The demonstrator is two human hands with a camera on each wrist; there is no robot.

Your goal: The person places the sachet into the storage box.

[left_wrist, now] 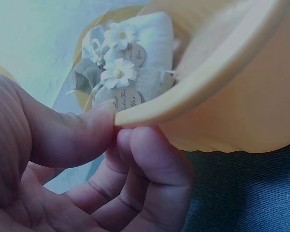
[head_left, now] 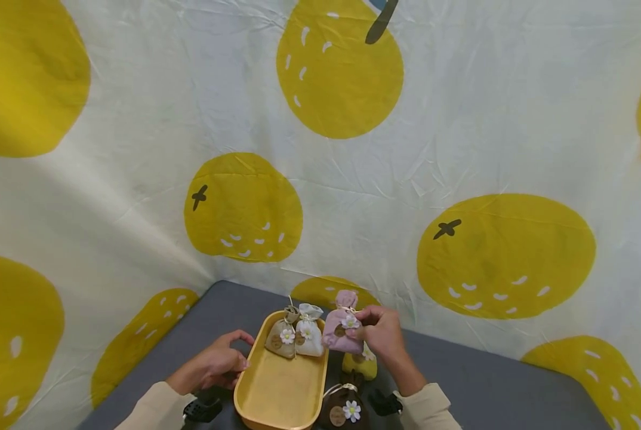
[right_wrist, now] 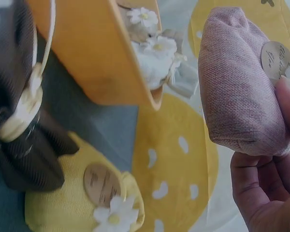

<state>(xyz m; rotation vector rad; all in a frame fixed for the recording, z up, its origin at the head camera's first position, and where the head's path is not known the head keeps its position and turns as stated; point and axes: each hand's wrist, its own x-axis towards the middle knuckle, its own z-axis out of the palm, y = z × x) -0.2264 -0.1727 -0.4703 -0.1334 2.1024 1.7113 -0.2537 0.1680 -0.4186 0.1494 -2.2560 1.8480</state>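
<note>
The fingers of the right hand (head_left: 382, 334) pinch the pink drawstring sachet (head_left: 336, 334), which is up in the air, with its gathered neck upward in the head view. The thumb (right_wrist: 287, 104) presses on the front, beside the round paper tag (right_wrist: 276, 59) and the white flower (head_left: 350, 322).

The fingers of the left hand (head_left: 218, 363) are narrow, holding the rim of the yellow tray (head_left: 280, 391) between thumb and forefinger. Inside the tray, beyond the left fingers and to the left of the right fingers, lie the beige sachet (head_left: 280, 337) and the white sachet (head_left: 314, 343), side by side. Below the right fingers, outside the tray, is the yellow sachet (head_left: 359, 366); nearer to the person lies the dark brown sachet (head_left: 326, 413) on the grey tabletop (head_left: 471, 370).

To handle this well, I think, the left fingers should steady the rim without tilting it. The right fingers should press the cloth body lightly, because it seems soft, and not pull the flower or the cord. Near the rim, the sachet's bottom needs enough height, otherwise it may catch there.
</note>
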